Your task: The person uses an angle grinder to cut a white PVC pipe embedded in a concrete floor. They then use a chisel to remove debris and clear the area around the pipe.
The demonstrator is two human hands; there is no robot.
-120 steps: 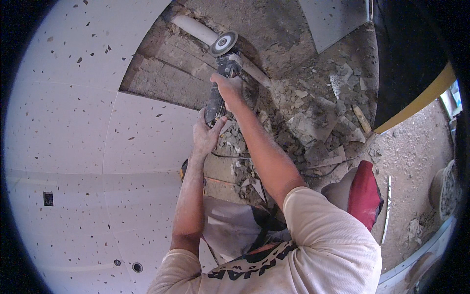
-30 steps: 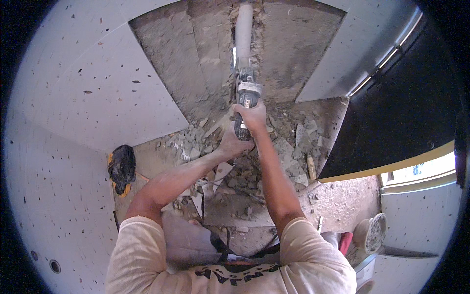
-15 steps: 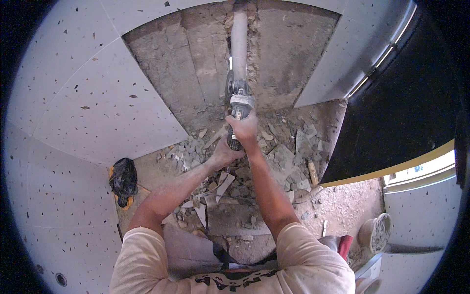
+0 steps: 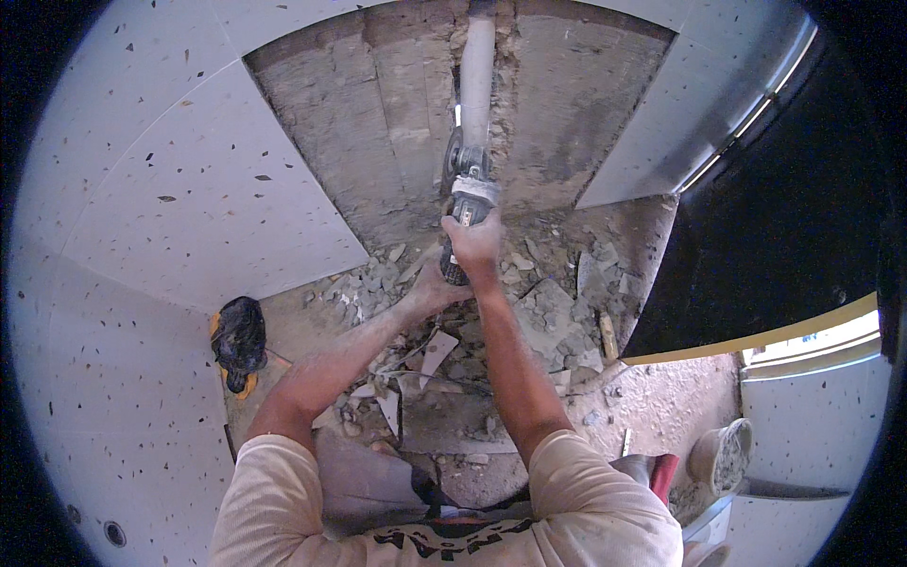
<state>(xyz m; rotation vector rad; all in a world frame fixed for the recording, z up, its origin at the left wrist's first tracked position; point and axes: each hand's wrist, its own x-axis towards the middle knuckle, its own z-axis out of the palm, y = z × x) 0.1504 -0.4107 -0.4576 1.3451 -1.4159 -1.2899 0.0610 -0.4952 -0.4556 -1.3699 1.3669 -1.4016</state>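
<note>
Both my hands are wrapped round a dusty angle grinder (image 4: pixel 470 203), held out in front of me at the foot of a bare wall. My right hand (image 4: pixel 475 244) closes over the body behind the pale collar. Lower down, my left hand (image 4: pixel 436 286) grips the rear end of the handle. The grinder's disc (image 4: pixel 453 156) stands on edge at its left side, close to the wall. Directly behind the tool head rises a grey pipe (image 4: pixel 479 85), set upright in a chiselled channel. Whether the disc touches the wall cannot be made out.
Broken tile and rubble (image 4: pixel 548 312) cover the floor below the grinder. A black plastic bag (image 4: pixel 239 335) lies by the left tiled wall (image 4: pixel 189 198). A wooden-handled tool (image 4: pixel 607 335) rests at right, near a large black panel (image 4: pixel 756 208). A bucket (image 4: pixel 723 454) stands lower right.
The view has shifted slightly, so wall and pipe sit a little further right. The grinder's head appears slightly further right too, with both hands keeping their grip.
</note>
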